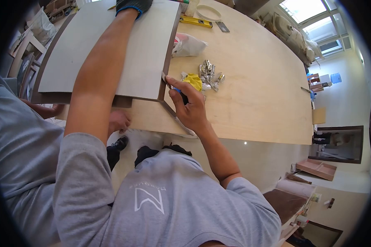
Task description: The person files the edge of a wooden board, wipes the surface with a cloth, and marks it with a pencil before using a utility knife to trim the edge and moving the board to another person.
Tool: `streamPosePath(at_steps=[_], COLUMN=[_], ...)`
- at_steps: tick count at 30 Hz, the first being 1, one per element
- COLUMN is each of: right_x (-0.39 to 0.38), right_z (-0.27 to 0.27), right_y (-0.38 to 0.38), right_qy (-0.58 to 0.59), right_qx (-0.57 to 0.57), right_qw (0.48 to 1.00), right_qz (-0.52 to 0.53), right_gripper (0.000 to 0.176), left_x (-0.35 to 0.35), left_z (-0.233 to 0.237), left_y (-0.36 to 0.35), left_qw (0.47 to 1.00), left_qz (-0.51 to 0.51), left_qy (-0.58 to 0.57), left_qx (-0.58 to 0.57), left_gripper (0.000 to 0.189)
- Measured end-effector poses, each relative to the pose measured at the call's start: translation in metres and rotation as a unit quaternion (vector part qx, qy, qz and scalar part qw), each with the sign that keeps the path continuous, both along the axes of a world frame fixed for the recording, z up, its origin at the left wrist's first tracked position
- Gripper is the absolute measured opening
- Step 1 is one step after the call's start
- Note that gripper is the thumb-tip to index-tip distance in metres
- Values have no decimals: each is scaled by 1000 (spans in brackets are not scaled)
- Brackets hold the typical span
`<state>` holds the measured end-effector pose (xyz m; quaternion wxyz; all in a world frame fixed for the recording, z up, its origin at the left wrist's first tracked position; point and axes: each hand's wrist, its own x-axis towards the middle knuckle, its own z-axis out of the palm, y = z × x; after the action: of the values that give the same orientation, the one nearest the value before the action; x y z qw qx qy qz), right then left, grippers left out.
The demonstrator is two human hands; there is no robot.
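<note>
A white panel with dark brown edges lies at the left of the plywood table. My left hand, in a dark glove with a blue cuff, rests at the panel's far end. Its fingers are cut off by the frame's top edge. Bare, my right hand is closed around what looks like a utility knife. The metal tip touches the panel's right edge, and a bit of blue shows by the fingers; most of the handle is hidden.
Beyond my right hand lie a yellow crumpled wrapper, several metal hinges and a white plastic bag. Farther back are a yellow spirit level and a coiled band. Another person's hand is below the panel.
</note>
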<state>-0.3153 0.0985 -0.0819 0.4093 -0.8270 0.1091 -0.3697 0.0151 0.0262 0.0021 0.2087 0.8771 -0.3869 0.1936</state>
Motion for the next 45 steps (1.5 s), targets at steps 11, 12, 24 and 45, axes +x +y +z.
streamPosePath(at_steps=[11,12,24,45], right_x=[-20,-18,63,57], right_z=[-3,-1,-1,10], right_y=[5,-3,-81,-76], right_qy=[30,24,49,111], right_qx=[375,424,384,201], right_qw=[923,897,918,973], right_qz=[82,127,90,-9], right_gripper=[32,34,26,39], left_x=[13,14,40,12], left_z=[-5,-6,-25,-2], left_y=[-4,-7,-19,-5], left_qw=[998,998,998,999], left_qz=[12,12,-22,7], left_qy=[-11,-17,-10,16], left_qx=[58,62,61,35], left_gripper=[40,40,44,40])
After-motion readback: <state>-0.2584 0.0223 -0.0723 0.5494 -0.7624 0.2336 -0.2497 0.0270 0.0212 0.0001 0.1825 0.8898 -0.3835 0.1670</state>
